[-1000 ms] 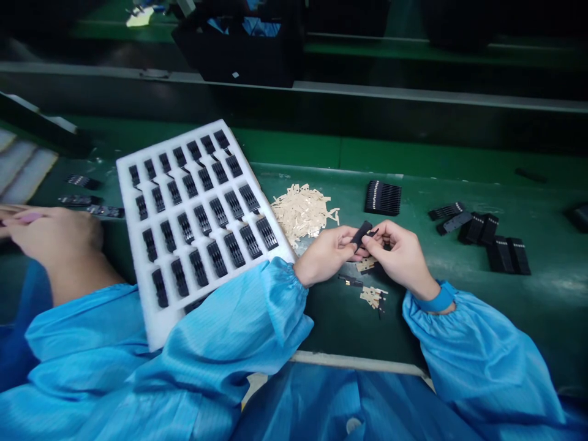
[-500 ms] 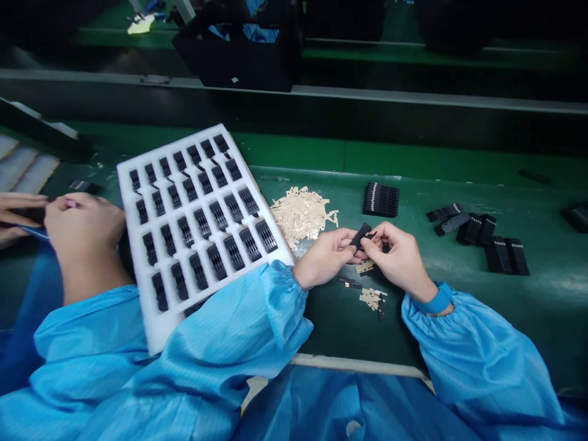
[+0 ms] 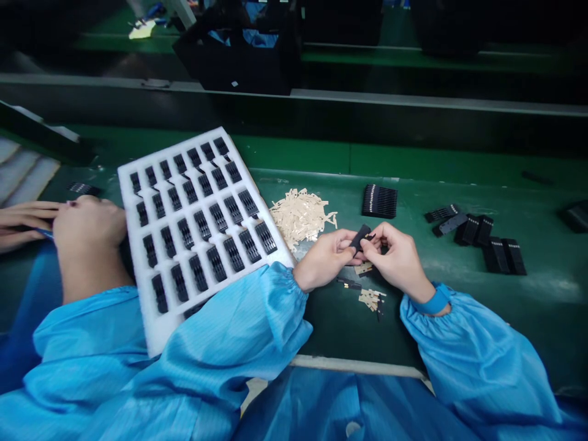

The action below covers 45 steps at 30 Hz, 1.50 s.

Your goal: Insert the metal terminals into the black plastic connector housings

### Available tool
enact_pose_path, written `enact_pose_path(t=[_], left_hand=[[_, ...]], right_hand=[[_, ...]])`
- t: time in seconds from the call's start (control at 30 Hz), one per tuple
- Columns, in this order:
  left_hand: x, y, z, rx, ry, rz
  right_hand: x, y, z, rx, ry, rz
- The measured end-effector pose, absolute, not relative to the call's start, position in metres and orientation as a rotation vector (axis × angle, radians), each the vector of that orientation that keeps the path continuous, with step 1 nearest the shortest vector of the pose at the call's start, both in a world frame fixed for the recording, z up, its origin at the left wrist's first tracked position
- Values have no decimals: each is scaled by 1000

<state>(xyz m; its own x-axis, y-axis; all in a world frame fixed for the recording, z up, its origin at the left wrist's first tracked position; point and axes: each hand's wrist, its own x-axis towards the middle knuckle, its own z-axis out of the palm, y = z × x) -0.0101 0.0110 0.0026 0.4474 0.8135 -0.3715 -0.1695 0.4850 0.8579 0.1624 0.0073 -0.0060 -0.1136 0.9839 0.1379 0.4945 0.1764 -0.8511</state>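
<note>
My left hand (image 3: 324, 258) and my right hand (image 3: 395, 256) meet over the green bench, both pinched on one small black plastic part (image 3: 361, 237) held between their fingertips. Just below the hands lie a few tan strips (image 3: 371, 298) and a dark loose piece (image 3: 349, 283). A pile of tan strips (image 3: 301, 214) sits just left of my hands. A white foam tray (image 3: 151, 331) with rows of black parts in its slots lies partly under my left forearm.
A stack of black parts (image 3: 380, 201) lies beyond my hands, more black parts (image 3: 478, 236) to the right. A co-worker's hands (image 3: 82, 223) and blue sleeve are at the left edge. A dark bin (image 3: 239, 55) stands on the far line.
My hands hold the black part in nearly the same place. The co-worker's hands at the left have drawn together and shifted toward the tray.
</note>
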Motion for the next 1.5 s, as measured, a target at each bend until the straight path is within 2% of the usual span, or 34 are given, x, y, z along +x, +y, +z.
enact_pose_path(t=[0.93, 1.23, 1.5], left_hand=[[-4, 4, -2, 926, 883, 791], [-3, 4, 1, 951, 927, 826], [-7, 7, 3, 814, 913, 818]], right_hand=[[159, 2, 1, -1430, -1796, 621], [164, 0, -6, -1439, -1972, 201], [166, 2, 3, -1448, -1575, 426]])
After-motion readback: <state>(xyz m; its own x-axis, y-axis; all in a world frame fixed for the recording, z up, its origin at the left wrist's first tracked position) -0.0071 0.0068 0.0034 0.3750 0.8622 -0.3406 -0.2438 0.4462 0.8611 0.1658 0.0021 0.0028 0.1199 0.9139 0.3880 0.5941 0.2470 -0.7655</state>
